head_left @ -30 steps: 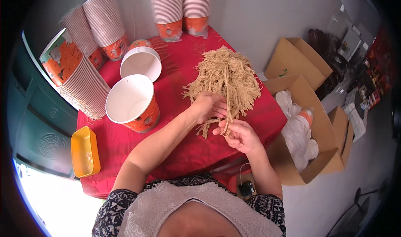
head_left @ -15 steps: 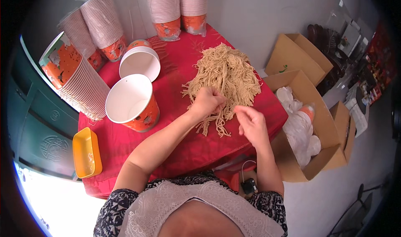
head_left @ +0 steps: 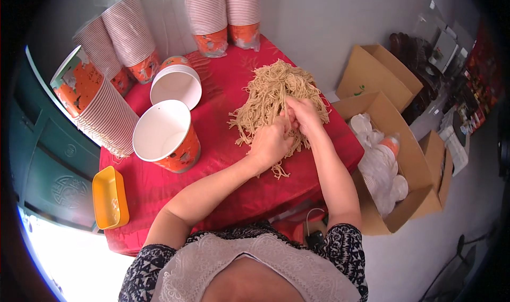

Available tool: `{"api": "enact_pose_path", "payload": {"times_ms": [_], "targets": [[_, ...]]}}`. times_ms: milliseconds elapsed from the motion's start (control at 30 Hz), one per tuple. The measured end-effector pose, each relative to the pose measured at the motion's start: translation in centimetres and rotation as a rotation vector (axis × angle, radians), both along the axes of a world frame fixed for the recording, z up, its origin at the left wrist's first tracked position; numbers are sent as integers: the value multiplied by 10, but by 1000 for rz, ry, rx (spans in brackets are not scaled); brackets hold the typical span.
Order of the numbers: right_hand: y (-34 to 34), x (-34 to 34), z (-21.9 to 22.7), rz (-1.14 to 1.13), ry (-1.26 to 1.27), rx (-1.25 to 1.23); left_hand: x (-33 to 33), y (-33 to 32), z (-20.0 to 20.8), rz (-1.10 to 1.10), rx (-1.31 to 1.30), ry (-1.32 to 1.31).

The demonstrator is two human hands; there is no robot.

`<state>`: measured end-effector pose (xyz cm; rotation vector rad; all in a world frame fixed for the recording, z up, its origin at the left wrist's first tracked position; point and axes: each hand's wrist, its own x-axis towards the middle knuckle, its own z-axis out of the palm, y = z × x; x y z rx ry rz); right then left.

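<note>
A heap of tan noodles (head_left: pixel 276 84) lies on the right part of the red-clothed table (head_left: pixel 223 142). Both my hands are at its near side, close together and seemingly touching. My left hand (head_left: pixel 270 142) is closed, fingers curled round some strands, a few of which hang below it. Just right of it and slightly farther, my right hand (head_left: pixel 304 117) has its fingers bent and pinched together at the noodles. Its fingertips are partly hidden among the strands.
Left of the noodles stands an open orange paper bucket (head_left: pixel 180 148), with another bucket stack (head_left: pixel 178 86) lying behind it. Tall nested stacks (head_left: pixel 109 116) line the far left; wrapped stacks (head_left: pixel 204 15) stand at the back. A yellow tray (head_left: pixel 122 209) sits front left, cardboard boxes (head_left: pixel 419 201) right.
My right hand has moved left and away from me, from beside the heap onto it, meeting my left hand. My left hand has shifted slightly right and nearer.
</note>
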<state>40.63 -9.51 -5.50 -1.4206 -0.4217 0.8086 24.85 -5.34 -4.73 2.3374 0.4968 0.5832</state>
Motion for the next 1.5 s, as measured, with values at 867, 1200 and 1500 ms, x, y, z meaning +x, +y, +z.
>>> {"api": "enact_pose_path", "payload": {"times_ms": [867,1200,1500], "targets": [[-8,23,-14,166,260,17,65,71,6,-34,-736,119],[-14,24,-14,3,50,51,72,81,1,28,-894,-65],[-17,23,-25,23,355,349,62,83,-8,-79,-1288,-155]]}}
